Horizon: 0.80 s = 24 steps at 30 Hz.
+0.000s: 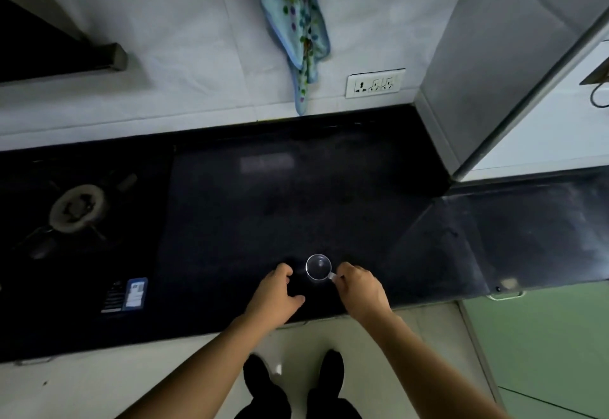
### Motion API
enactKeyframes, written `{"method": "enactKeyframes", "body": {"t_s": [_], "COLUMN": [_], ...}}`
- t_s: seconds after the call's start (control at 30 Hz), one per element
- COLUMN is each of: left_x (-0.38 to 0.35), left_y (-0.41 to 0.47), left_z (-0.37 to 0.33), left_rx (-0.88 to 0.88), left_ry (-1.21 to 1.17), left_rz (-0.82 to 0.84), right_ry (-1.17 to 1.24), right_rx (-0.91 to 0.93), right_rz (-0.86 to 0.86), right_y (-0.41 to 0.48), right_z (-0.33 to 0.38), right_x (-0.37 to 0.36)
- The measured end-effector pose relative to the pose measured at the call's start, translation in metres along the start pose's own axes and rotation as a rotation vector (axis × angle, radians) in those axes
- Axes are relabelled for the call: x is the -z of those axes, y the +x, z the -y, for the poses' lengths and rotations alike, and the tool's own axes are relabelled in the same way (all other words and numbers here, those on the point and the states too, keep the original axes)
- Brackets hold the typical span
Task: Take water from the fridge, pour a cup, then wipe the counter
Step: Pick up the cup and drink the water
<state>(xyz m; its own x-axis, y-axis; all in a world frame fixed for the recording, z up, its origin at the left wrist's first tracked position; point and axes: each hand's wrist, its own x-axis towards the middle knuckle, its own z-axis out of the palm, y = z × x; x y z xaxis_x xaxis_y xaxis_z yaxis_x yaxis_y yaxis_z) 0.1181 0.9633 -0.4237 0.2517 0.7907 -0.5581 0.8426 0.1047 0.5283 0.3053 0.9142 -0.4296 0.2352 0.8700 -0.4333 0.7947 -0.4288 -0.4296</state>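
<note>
A clear glass cup [318, 267] with a small handle stands upright on the black counter [280, 207], near its front edge. My right hand [361, 290] pinches the cup's handle from the right. My left hand [278, 296] rests on the counter just left of the cup, fingers loosely curled, holding nothing. A spotted blue-green cloth [298, 22] hangs on the tiled wall above the counter. The grey fridge [501, 55] stands at the right, beyond the counter's corner. No water bottle is in view.
A gas stove burner [77, 209] sits on the counter's left part, with a blue-and-black label [127, 295] near its front. A wall socket [375, 83] is below the cloth. A dark hood [49, 46] hangs at upper left. Green cabinet fronts [543, 346] lie at lower right.
</note>
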Motion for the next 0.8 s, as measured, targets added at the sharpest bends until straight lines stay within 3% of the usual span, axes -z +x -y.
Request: {"method": "enactKeyframes", "body": {"t_s": [0.2,0.37,0.6,0.8], "left_x": [-0.015,-0.021,-0.015,0.004], "left_y": [0.019,0.024,0.016,-0.001], "left_z": [-0.009,-0.013,-0.002,0.025], "left_rx": [0.157,0.263,0.381,0.363], "left_ry": [-0.334,-0.602,-1.099,-1.232], "left_rz": [0.09,0.06,0.097,0.051], "right_ry": [0.124,0.325,0.427,0.414], "right_rx": [-0.016,-0.052,0.008,0.13], "right_rz": [0.017,-0.015,-0.02,0.048], "right_y": [0.006,0.007,-0.002,-0.01], "right_z": [-0.002,-0.002,0.004,0.035], "right_x": [-0.01,-0.017,-0.023,-0.018]}}
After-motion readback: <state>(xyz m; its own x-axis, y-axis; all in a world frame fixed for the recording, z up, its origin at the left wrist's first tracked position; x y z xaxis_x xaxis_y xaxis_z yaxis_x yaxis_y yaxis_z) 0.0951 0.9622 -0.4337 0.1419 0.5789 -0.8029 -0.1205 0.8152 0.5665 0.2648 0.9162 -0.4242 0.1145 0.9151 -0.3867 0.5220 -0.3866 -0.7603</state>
